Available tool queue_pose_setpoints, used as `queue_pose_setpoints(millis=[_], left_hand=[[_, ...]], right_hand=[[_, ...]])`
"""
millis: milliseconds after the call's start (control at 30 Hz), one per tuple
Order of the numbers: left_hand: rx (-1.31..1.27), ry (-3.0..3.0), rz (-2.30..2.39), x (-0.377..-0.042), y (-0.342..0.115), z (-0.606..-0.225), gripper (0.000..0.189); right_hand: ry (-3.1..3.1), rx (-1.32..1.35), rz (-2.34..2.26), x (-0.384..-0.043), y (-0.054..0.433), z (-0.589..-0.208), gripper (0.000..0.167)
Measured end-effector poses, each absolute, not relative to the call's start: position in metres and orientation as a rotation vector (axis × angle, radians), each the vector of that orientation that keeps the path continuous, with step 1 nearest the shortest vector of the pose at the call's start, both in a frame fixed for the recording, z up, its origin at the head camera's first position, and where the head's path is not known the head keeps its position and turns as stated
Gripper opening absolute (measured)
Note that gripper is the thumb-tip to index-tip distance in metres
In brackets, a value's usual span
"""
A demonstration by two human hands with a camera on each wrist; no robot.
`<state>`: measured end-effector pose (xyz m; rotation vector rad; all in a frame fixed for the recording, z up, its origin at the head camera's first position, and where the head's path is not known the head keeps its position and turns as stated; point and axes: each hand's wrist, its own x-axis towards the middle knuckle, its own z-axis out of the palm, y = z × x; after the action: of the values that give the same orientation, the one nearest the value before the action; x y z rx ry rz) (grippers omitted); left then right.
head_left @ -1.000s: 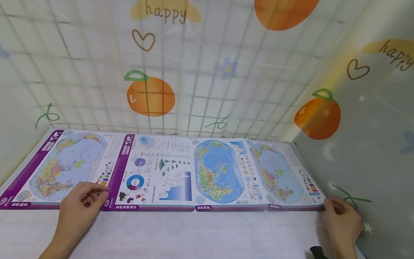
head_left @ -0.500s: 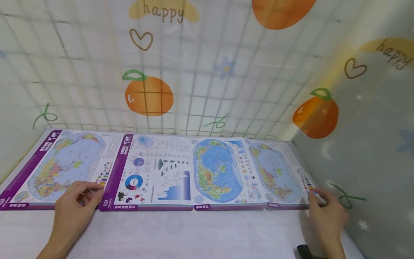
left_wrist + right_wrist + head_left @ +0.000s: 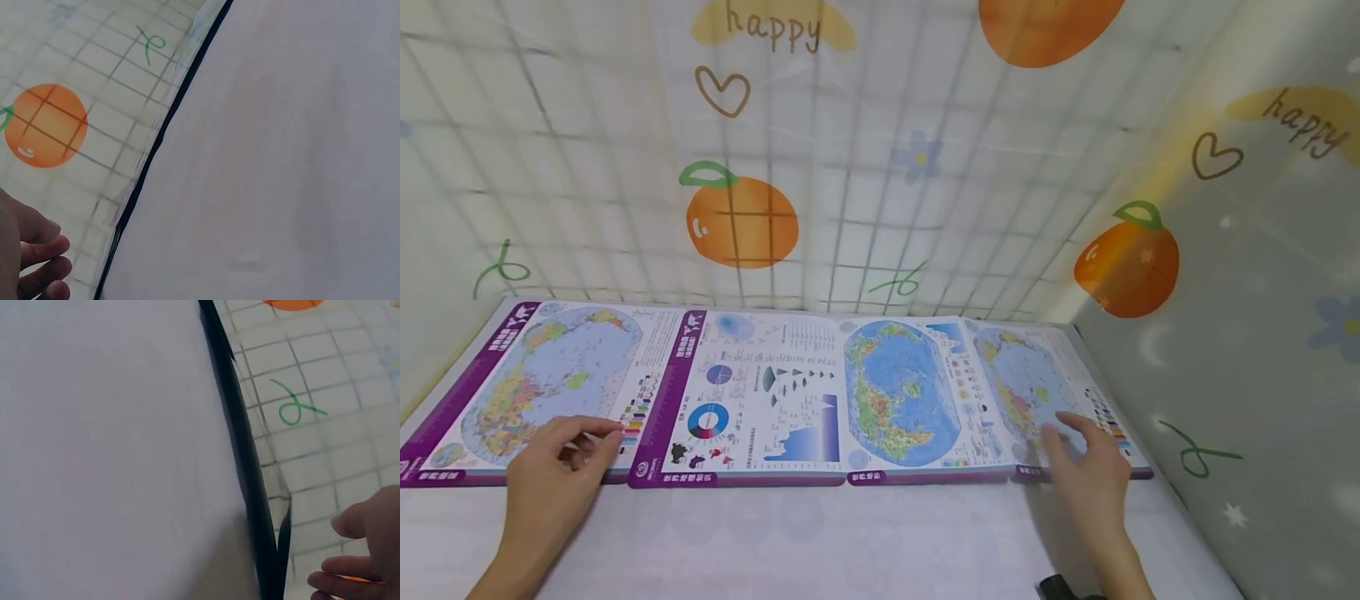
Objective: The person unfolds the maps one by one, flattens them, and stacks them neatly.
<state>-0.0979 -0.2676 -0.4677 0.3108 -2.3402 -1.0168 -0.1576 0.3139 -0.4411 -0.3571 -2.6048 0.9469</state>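
Observation:
Along the back of the table lie printed world maps in a row. The left map sheet [image 3: 576, 342] has a purple band on its left side. Beside it a longer fold-out map [image 3: 902, 375] shows charts, a bright blue world map and a paler one. My left hand [image 3: 553, 479] is at the left sheet's lower right corner, thumb and forefinger loosely bent, holding nothing visible. My right hand [image 3: 1093, 487] is over the lower part of the rightmost panel, thumb and forefinger apart. Whether either hand touches the paper cannot be told. Both wrist views show relaxed fingers and no map.
A white tablecloth [image 3: 820, 542] covers the front of the table. A wire grid behind a printed curtain [image 3: 880, 200] stands close at the back, and a curtain wall [image 3: 1262, 350] closes the right side. A dark object [image 3: 1060, 587] shows by the right wrist.
My right hand has left the fold-out map's lower right corner and moved left over its last panel. The left hand has shifted slightly left, off the purple band. The maps look unchanged.

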Motion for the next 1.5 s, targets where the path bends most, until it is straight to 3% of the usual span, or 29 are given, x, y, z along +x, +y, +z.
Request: queue_pose_setpoints(millis=[533,800,1500], left_hand=[[0.507,-2.364,-0.983,-0.101,-0.29,-0.463,0.015],[0.52,-2.352,-0.974,-0.102,-0.299,-0.464,0.016],[0.718,-2.256,-0.98,-0.107,-0.331,-0.464,0.024]], right_hand=[[-2.531,0.073,0.931,-0.167,0.23,-0.441,0.036],[-2.478,0.315,1.035,-0.176,0.169,-0.448,0.04],[-2.455,0.474,1.04,-0.172,0.094,-0.456,0.039]])
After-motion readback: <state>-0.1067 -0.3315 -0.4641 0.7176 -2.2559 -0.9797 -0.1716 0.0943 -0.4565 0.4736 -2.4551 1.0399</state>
